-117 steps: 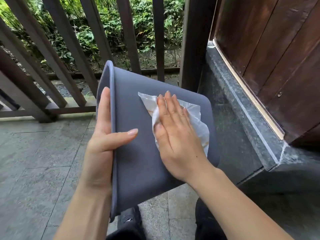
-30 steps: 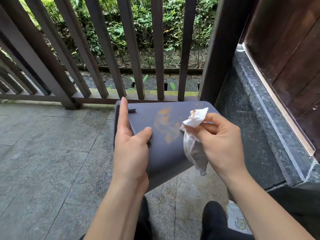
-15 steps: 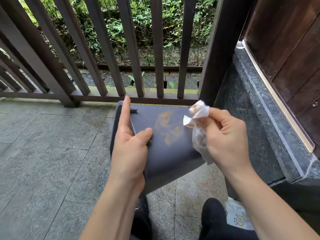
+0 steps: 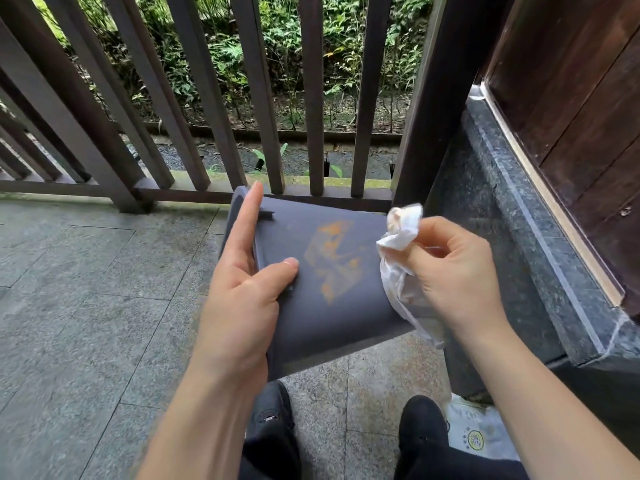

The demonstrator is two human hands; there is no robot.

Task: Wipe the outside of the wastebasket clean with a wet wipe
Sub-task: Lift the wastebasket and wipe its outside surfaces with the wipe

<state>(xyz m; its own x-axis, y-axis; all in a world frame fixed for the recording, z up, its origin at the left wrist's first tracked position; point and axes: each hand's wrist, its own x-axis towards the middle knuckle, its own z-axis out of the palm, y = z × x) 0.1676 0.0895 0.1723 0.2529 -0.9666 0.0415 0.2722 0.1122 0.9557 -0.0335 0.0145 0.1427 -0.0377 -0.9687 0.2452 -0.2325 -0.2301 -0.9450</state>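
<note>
Grey floor: stone tiles, left of our fingers.
Left hand: we grip the wastebasket's rim, index finger straight along it, thumb pressed on the outer wall.
Wastebasket: dark grey, tipped on its side between our hands, above our shoes.
Orange stain: just past our left thumb tip.
Right hand: our fingers are curled shut around the bunched white wet wipe, touching the basket's far edge.

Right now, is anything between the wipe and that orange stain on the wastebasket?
Nothing visible. The right hand holds the wipe beside the stain, off the wastebasket; the left hand grips the rim, clear of it.
</note>
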